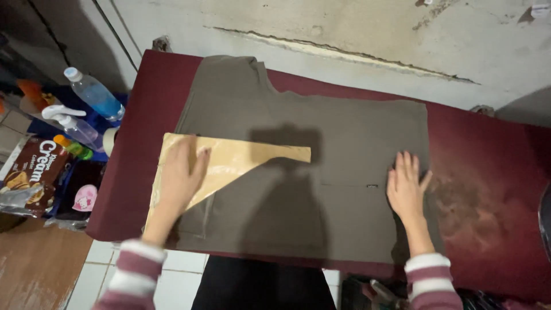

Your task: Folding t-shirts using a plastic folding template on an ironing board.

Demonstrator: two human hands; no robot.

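Olive-brown folded cloth garment (321, 172) spread on dark red padded table (482, 166), under both hands, left hand (181, 172) flat with fingers spread on tan cardboard sheet (241, 158), right hand (406, 186) flat, fingers spread, pressing garment's right edge

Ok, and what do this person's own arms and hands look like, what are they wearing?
Both hands are bare: left hand, right hand, no gloves or rings visible. Each wrist shows a long knitted sleeve with broad maroon and white stripes: left sleeve, right sleeve.
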